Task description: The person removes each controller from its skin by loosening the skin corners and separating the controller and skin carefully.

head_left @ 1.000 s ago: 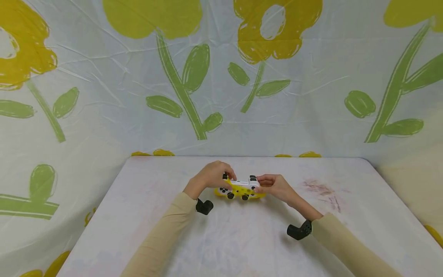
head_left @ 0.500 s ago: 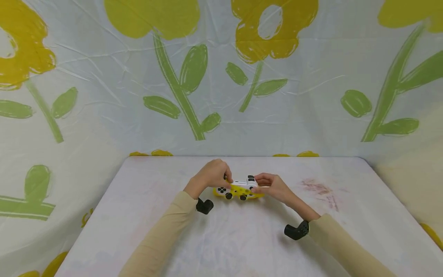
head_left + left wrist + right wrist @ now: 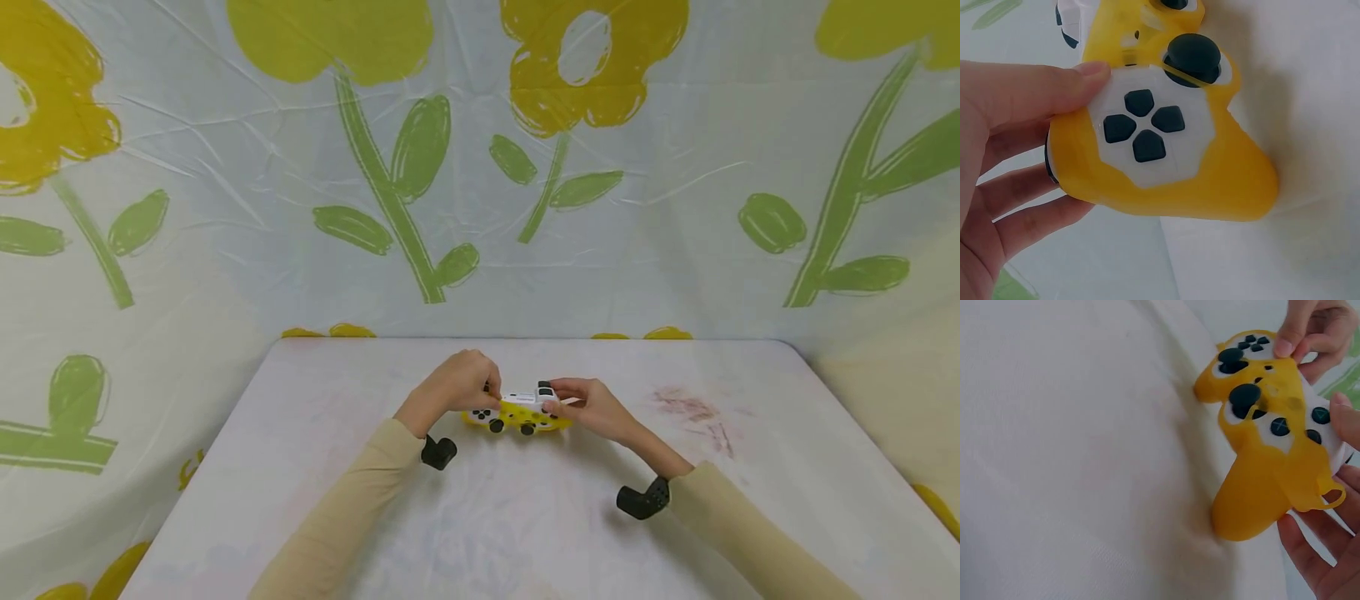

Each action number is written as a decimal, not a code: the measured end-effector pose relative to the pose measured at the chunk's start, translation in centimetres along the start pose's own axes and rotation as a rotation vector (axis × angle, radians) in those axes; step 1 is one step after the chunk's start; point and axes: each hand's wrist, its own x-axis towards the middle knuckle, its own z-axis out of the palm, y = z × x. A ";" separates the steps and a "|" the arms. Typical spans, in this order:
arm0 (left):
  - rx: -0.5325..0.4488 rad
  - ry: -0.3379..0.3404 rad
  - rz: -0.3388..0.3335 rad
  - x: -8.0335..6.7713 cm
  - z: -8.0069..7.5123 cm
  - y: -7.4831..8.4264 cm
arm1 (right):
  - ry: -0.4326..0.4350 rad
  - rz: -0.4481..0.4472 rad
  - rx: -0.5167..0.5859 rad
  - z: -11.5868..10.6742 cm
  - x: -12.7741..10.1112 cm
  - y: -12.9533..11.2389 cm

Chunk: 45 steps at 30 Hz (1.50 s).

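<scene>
A white game controller with black buttons and sticks is held face towards me, tilted up, around the middle of the table. A yellow silicone cover wraps its grips and lower face. At the right-hand end the cover hangs slack with a small loop, leaving white casing bare beside the buttons. My left hand pinches the other end, thumb on the face above the direction pad, fingers behind. My right hand holds the right end, thumb near the triangle button, fingers behind and beneath.
A pale cloth with faint stains covers the table. Reddish smudges mark it on the right. Behind stands a flower-printed curtain. Black wrist devices sit on both wrists.
Both hands keep hold of the controller, which stays nearly in place. The left fingers shift slightly on the controller's upper edge, and the right thumb moves a little on its face.
</scene>
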 end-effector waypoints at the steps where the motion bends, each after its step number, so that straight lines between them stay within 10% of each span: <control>1: 0.005 0.002 0.005 0.0 0.0 0.0 | -0.002 -0.003 -0.002 0.0 0.0 -0.1; 17: 0.165 0.052 0.061 -0.3 0.9 1.1 | -0.015 0.019 -0.023 -0.2 0.3 -0.5; 24: 0.272 -0.070 0.070 -0.2 0.4 1.5 | -0.032 0.042 0.022 -0.4 0.4 -0.5; 38: 0.086 -0.189 0.090 0.1 -0.4 1.2 | -0.052 0.067 0.059 -0.5 0.1 -0.6; 45: 0.308 -0.258 0.020 0.8 -0.5 2.2 | -0.083 0.057 0.066 -0.6 0.3 -0.7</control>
